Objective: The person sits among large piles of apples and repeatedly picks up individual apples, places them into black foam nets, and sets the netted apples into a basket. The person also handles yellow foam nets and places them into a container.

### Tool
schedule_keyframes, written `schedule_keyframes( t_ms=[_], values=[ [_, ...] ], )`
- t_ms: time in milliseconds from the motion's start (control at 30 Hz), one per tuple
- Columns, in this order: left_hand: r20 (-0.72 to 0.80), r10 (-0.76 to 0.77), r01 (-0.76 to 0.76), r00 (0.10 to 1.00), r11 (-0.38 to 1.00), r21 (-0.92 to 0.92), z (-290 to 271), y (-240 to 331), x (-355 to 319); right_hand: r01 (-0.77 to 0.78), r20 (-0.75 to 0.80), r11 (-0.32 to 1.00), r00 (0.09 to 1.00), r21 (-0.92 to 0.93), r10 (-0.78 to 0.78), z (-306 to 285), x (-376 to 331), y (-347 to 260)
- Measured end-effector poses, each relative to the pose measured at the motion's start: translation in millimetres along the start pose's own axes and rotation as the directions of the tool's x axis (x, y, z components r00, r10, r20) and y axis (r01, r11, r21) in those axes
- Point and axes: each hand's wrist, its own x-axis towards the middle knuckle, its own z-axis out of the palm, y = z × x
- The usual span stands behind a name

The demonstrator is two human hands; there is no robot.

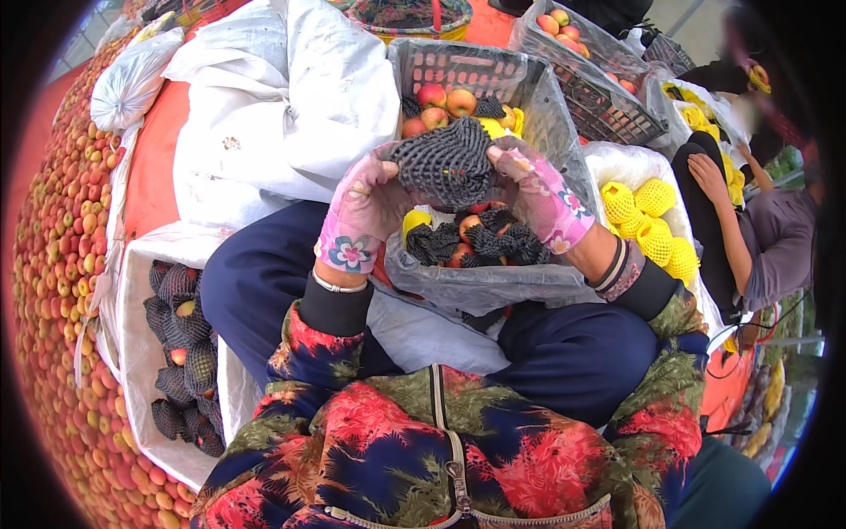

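Between my two hands a black foam net sleeve (445, 163) is held up over a plastic-lined black crate (568, 132). My left hand (357, 212), in a pink flowered fingerless glove, is closed on the sleeve's left end. Gloved the same way, my right hand (545, 196) grips its right end. Whether an apple is inside the sleeve I cannot tell. Bare red and yellow apples (460, 103) lie in the crate's far part. Nearer me in it are several apples in black nets (502, 242), with some yellow netting among them.
By my left knee stands a white-lined box (141, 353) of black-netted apples (187, 326). A great heap of loose apples (66, 309) spreads along the left. White sacks (282, 115) lie ahead. On the right are yellow-netted fruit (654, 198), another apple crate (595, 97) and a seated person (780, 238).
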Motion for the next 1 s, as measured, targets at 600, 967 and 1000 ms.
schedule_keyframes(
  t_ms=[600,967,1000],
  values=[
    [-0.149,0.265,-0.035,0.953,0.582,0.813,16.0,-31.6,2.5,0.118,0.055,0.863,0.993,-0.492,-0.105,8.0,1.8,-8.7],
    [-0.193,0.333,-0.145,0.923,0.765,0.627,20.2,-23.9,0.6,-0.056,-0.059,0.930,0.998,-0.364,0.037,0.5,9.9,10.6],
    [-0.147,0.333,-0.163,0.931,0.742,0.650,18.1,-25.0,2.3,-0.034,-0.104,0.962,0.995,-0.271,0.006,6.0,8.6,11.2]
  ],
)
